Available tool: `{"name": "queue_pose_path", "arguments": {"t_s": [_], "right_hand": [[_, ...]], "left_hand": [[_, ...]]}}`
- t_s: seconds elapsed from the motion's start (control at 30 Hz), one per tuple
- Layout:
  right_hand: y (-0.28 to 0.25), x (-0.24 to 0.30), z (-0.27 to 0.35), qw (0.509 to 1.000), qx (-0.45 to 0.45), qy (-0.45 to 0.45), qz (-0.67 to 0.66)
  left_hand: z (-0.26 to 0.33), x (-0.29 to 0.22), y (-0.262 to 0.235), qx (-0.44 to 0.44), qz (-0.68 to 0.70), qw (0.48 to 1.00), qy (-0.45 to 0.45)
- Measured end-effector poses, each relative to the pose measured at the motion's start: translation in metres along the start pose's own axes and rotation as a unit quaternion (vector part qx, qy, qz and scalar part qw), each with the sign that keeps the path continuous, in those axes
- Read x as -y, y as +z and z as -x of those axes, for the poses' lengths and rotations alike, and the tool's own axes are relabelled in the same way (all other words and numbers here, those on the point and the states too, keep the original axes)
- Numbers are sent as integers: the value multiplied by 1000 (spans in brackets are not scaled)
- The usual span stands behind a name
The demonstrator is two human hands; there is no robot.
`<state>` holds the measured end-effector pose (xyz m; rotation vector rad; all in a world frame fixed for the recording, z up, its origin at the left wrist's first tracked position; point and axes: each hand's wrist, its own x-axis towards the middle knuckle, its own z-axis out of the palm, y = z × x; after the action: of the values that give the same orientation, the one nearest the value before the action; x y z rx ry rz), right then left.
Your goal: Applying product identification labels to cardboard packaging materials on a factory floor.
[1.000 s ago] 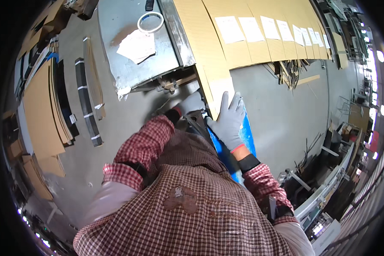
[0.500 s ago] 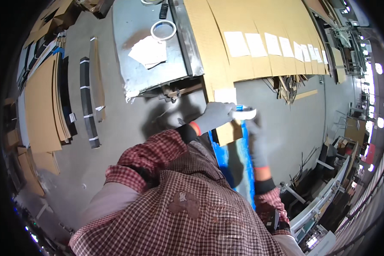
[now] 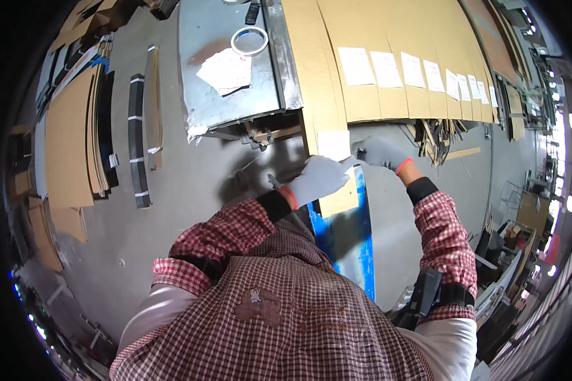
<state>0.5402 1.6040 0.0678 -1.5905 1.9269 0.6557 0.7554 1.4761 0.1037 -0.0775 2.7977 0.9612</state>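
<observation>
at nine o'clock, grey floor (image 3: 184, 203); then the left hand (image 3: 321, 176), laid over the straight-edged end of the tan cardboard strip (image 3: 339, 203) at centre, flat, bearing white paper (image 3: 333, 142); right hand (image 3: 382, 153) curled beside its edge, two o'clock; i cannot tell either grip.

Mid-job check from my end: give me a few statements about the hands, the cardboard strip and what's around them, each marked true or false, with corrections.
1. The left hand and right hand are both gloved in gray. True.
2. A white ring and loose papers lie on the metal table. True.
3. The left hand is over the loose papers. False: it is over the narrow cardboard strip.
4. A blue surface shows past the strip's near end. True.
5. The long dark bundle with pale bands is to the right of both hands. False: it lies on the floor to their left.
</observation>
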Motion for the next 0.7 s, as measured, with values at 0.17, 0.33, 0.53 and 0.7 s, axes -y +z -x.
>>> {"name": "queue_pose_path", "arguments": {"t_s": [0.17,0.33,0.53,0.7], "right_hand": [[46,-30,16,986,-75,139,-51],[-57,81,31,914,-145,147,-349],[-53,93,111,912,191,120,-342],[-158,111,130,859,-102,-82,-495]], "left_hand": [[1,13,-22,-63,196,978,28],[42,45,-5,-245,280,898,-235],[100,2,81,10,392,913,-112],[96,10,-88,-1,475,875,-97]]}}
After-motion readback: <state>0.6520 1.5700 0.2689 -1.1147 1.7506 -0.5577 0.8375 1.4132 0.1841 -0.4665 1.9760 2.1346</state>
